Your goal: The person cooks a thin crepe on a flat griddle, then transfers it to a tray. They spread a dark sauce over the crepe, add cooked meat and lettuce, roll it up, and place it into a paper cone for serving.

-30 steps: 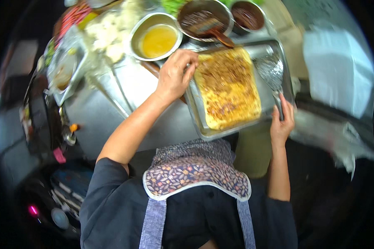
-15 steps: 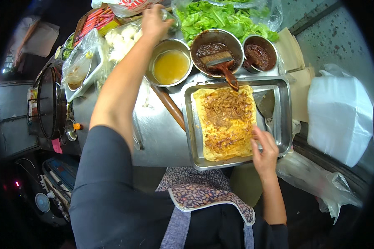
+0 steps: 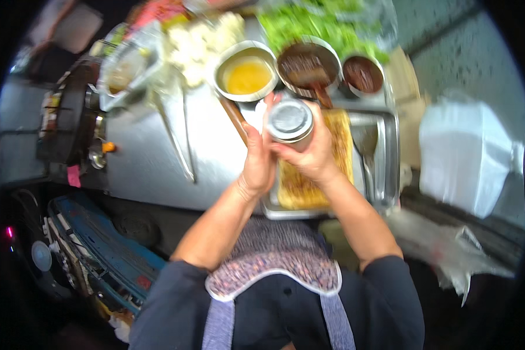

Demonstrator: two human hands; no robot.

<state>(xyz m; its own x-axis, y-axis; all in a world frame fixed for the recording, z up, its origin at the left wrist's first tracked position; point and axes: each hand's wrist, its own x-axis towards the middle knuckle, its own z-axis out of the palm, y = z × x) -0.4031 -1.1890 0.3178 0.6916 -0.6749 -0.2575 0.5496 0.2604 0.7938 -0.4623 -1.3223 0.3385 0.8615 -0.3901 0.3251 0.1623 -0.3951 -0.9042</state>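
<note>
My right hand [image 3: 316, 146] is wrapped round a silver canister [image 3: 290, 121] with a round grey top. Against its left side lies my left hand [image 3: 259, 153], also closed on it, thumb apart and fingers partly hidden and blurred. A small white patch beside those fingers is too smeared to name. Below the canister, a metal tray [image 3: 392, 153] holds a flat yellow rectangular piece of food [image 3: 309, 195] coated with brown sauce, partly covered by my hands. A metal spatula [image 3: 367, 146] rests in the tray, right of the food.
Beyond the tray stand a pot of yellow liquid [image 3: 248, 77], a pot of dark sauce [image 3: 294, 58] with a brush [image 3: 320, 93], and a smaller sauce pot [image 3: 362, 74]. Green lettuce [image 3: 315, 23] lies behind them. Tongs [image 3: 178, 146] lie on the steel counter [image 3: 137, 160]. White bags [image 3: 463, 157] hang right.
My left hand has come back from the far side of the counter, and the canister is now between both hands. My right hand has moved up from the tray's right side to grip it.
</note>
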